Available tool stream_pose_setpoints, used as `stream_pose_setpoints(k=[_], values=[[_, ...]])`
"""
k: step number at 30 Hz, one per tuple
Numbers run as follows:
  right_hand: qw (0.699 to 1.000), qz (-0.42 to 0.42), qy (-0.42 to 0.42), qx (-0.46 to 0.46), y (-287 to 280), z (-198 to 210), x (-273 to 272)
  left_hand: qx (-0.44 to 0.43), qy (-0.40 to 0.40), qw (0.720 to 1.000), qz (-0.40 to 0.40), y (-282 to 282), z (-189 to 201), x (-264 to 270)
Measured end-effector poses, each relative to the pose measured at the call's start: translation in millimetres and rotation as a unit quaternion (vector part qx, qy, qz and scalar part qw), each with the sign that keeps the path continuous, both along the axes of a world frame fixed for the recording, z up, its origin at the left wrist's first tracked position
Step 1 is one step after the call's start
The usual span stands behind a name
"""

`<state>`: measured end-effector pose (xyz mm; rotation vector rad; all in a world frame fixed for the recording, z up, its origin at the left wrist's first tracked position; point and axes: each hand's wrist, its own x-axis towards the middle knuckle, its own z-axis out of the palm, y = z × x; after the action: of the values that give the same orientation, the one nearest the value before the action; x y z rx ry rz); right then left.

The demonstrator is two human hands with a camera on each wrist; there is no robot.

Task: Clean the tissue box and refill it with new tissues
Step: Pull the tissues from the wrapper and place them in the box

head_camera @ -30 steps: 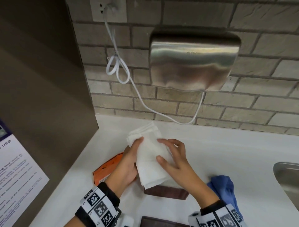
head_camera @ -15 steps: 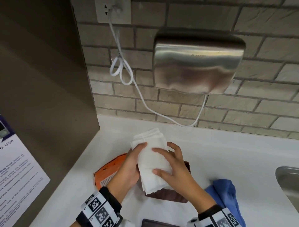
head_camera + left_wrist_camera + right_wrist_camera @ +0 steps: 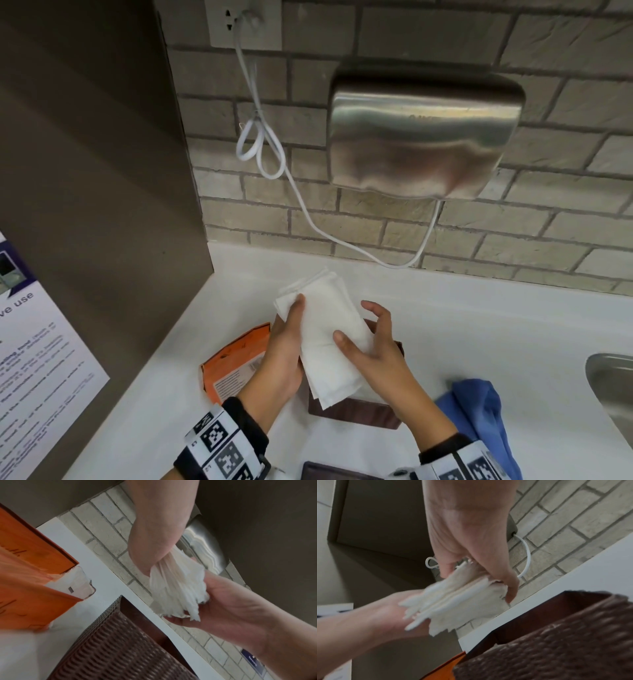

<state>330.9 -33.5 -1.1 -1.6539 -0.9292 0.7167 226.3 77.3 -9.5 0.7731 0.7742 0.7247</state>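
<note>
Both hands hold a stack of white tissues (image 3: 325,329) just above the open brown woven tissue box (image 3: 352,411) on the white counter. My left hand (image 3: 286,342) grips the stack's left side, thumb on top. My right hand (image 3: 371,342) holds the right side, with the thumb pressed on top and the fingers curled round the far edge. The left wrist view shows the tissues' (image 3: 176,588) layered ends between the two hands, over the box (image 3: 120,649). In the right wrist view the tissues (image 3: 453,601) hang beside the box's rim (image 3: 556,635).
An opened orange tissue pack (image 3: 236,363) lies left of the box. A blue cloth (image 3: 479,411) is to its right, then a steel sink (image 3: 613,394). The brown lid (image 3: 329,472) lies near me. A hand dryer (image 3: 421,137) and its white cable (image 3: 260,150) hang on the brick wall.
My right hand's fingers have slid off the top of the stack to its right edge, leaving the thumb on top. The left hand keeps its hold.
</note>
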Motion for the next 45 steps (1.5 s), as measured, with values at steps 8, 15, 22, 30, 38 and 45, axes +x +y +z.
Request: stream_pose_setpoints(k=[8,15,22,30,38,45], values=[[0.996,0.011,-0.072,-0.051,1,-9,5,0.127,0.052,0.983,-0.120,-5,-13,-4],[0.999,-0.040,-0.022,-0.008,5,1,0,0.121,0.027,0.987,-0.105,-16,0,-5],[0.990,0.052,0.097,-0.083,-7,-6,0,0.066,0.033,0.991,0.112,-1,-3,0],[0.955,-0.067,0.272,0.092,-7,-19,12,0.111,0.048,0.991,0.064,2,-8,-5],[0.960,-0.135,0.233,0.081,-2,-38,14,0.183,0.064,0.979,0.058,-8,-15,-2],[0.975,-0.128,0.165,0.074,-4,-34,7,0.310,0.116,0.942,0.051,-3,-16,-3]])
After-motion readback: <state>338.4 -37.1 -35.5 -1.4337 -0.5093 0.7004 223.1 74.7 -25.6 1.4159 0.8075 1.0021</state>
